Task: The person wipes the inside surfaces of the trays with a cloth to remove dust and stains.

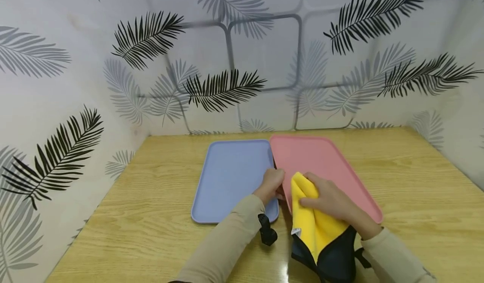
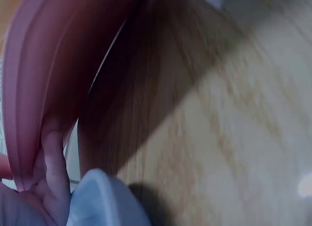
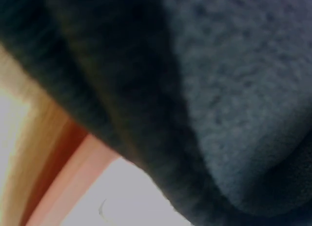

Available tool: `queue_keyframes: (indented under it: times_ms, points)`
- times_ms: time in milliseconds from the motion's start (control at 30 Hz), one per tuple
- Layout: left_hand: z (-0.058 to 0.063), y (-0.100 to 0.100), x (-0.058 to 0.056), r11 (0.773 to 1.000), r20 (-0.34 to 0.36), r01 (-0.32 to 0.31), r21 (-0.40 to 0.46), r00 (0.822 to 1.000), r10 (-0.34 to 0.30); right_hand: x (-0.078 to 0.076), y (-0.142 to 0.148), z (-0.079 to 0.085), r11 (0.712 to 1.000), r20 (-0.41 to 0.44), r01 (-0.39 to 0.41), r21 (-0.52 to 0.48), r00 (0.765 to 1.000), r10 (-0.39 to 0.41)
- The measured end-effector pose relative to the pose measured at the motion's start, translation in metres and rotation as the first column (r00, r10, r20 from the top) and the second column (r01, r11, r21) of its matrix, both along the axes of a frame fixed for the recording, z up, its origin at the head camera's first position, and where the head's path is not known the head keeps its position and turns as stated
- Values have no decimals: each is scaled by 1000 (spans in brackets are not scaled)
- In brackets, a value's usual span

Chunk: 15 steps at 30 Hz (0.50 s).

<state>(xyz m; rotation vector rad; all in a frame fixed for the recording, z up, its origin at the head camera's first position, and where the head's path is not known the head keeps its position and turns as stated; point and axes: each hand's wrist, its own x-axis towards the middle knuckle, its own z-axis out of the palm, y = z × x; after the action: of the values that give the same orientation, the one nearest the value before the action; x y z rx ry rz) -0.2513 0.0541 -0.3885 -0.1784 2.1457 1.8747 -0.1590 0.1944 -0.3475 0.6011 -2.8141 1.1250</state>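
My left hand (image 1: pixel 271 183) grips the left edge of a pink tray (image 1: pixel 315 155), beside the blue tray (image 1: pixel 232 178). In the left wrist view that edge of the pink tray (image 2: pixel 63 50) is raised off the wood, and fingers (image 2: pixel 56 170) reach under it. Over the pink tray's near part, my right hand (image 1: pixel 332 198) holds a cloth (image 1: pixel 304 220), yellow on one side and dark grey on the other, with a small white label. The cloth's dark side (image 3: pixel 239 89) fills most of the right wrist view, and the right hand is hidden there.
Both trays are on a light wooden table (image 1: pixel 151 216). A pale curtain (image 1: pixel 242 52) with a leaf pattern hangs behind it and along the sides. Black straps (image 1: pixel 267 230) are on the wrists. The blue tray's rim (image 2: pixel 105 197) shows low in the left wrist view.
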Motion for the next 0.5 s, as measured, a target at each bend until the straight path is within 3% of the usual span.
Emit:
queue_keyframes:
  times_ms: [100, 200, 267, 333, 367, 433, 500]
  points:
    - [-21, 3, -16, 998, 7, 38, -59, 999, -37, -1, -1, 1, 1000, 0, 2, 1, 1000, -2]
    - [-79, 14, -61, 998, -36, 9, -67, 999, -12, 0, -1, 4, 1000, -9, 1, -1, 1000, -1]
    - [-124, 25, -99, 991, -106, -68, -114, 993, 57, 0, -1, 7, 1000, -15, 3, -2, 1000, -3]
    - [-165, 32, -132, 972, -223, -160, -173, 967, 120, 0, 0, 11, 1000, -27, 4, -5, 1000, -4]
    - [-179, 33, -144, 961, -276, -204, -187, 950, 148, 0, 0, 13, 1000, -32, 6, -5, 999, -7]
    - [-195, 36, -161, 926, -367, -284, -248, 912, 182, -1, 0, 19, 1000, -44, 17, 3, 999, -17]
    - [-193, 34, -158, 912, -428, -315, -263, 885, 183, -2, 0, 24, 1000, -54, 27, 13, 998, -27]
